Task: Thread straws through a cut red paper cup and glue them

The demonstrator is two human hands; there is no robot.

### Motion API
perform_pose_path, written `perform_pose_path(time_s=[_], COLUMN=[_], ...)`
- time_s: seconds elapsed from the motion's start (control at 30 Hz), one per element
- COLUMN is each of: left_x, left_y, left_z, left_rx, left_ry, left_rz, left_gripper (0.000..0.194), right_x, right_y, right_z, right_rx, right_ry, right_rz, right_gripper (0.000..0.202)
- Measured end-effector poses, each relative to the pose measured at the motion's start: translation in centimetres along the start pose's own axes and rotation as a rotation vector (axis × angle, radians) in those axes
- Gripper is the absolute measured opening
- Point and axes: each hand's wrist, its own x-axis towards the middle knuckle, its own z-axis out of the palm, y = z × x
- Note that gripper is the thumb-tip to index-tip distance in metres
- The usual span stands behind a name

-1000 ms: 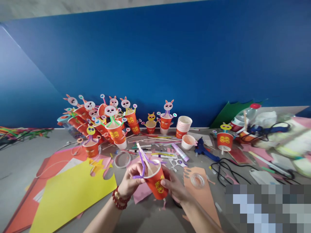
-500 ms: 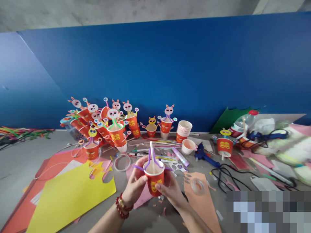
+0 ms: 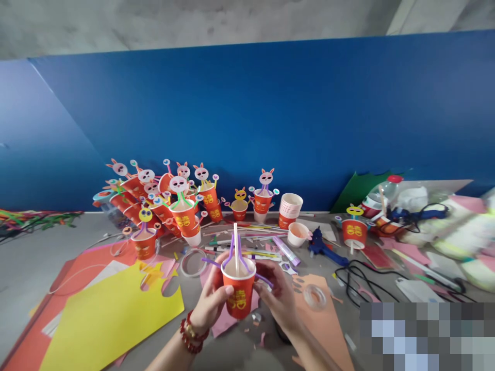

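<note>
In the head view my left hand (image 3: pixel 212 299) wraps around the left side of a red paper cup (image 3: pixel 237 304) with gold characters, its thumb on the front. Purple pipe cleaners (image 3: pixel 247 265) rise inside the cup, and their ends bend out over the rim on both sides. A pale stick (image 3: pixel 236 247) stands upright in it. My right hand (image 3: pixel 276 296) is closed at the cup's right side, thumb and fingers at the bent-out purple end there; its other fingers are partly hidden. Red bead bracelets (image 3: pixel 192 335) circle my left wrist.
Several red cups with rabbit faces (image 3: pixel 182 211) crowd the back left. Behind stand stacked cups (image 3: pixel 291 208); a blue glue gun (image 3: pixel 325 247) and black cable (image 3: pixel 359 278) lie right. Yellow paper (image 3: pixel 116 314), orange paper (image 3: pixel 319 319), a tape roll (image 3: pixel 193 263) and a glue stick (image 3: pixel 286 250) surround my hands.
My right thumb has moved off the cup's front to its right edge, by the purple end. The cup has shifted slightly left and down in view, still in my left hand.
</note>
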Motion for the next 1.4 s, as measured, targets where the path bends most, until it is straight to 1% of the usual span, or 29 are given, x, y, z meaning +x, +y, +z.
perform_pose_path(time_s=[0.1,0.2,0.37,0.53,0.73,0.83,0.93,1.1,1.2,1.3,1.4], left_x=[-0.1,0.0,0.1,0.1,0.1,0.1,0.1,-0.1,-0.2,-0.2,-0.2], left_y=[0.2,0.3,0.7,0.9,0.6,0.6,0.4,-0.4,-0.8,-1.1,-1.4], left_z=[0.0,0.1,0.3,0.4,0.3,0.3,0.3,0.5,0.7,0.9,1.0], left_rx=[-0.009,-0.012,-0.008,0.013,-0.025,-0.022,-0.010,-0.057,-0.045,-0.014,-0.004], left_ry=[-0.021,-0.041,-0.042,-0.094,-0.099,-0.105,-0.112,-0.093,-0.084,-0.102,-0.105], left_rz=[0.018,0.028,0.061,0.059,0.035,0.031,0.012,-0.055,-0.057,-0.050,-0.060], left_gripper=[0.082,0.081,0.079,0.079,0.077,0.077,0.079,0.078,0.079,0.082,0.080], right_x=[0.0,0.1,0.3,0.1,-0.2,-0.3,-0.2,0.1,0.3,0.4,0.5], right_y=[-0.5,-1.1,-2.3,-2.5,-2.4,-2.3,-2.2,-2.1,-2.0,-2.0,-2.0], right_z=[-0.4,-0.6,-0.4,-0.2,-0.2,-0.2,-0.2,-0.3,-0.4,-0.2,0.0], right_rx=[-0.114,-0.191,-0.210,-0.145,-0.051,-0.012,0.007,-0.054,-0.124,-0.120,-0.089], right_ry=[0.045,0.040,0.019,0.005,0.055,0.054,0.052,0.053,0.050,0.079,0.122], right_rz=[-0.142,-0.265,-0.290,-0.248,-0.127,-0.077,-0.044,-0.016,-0.018,-0.008,0.010], right_gripper=[0.018,0.019,0.023,0.022,0.013,0.009,0.010,0.013,0.015,0.015,0.015])
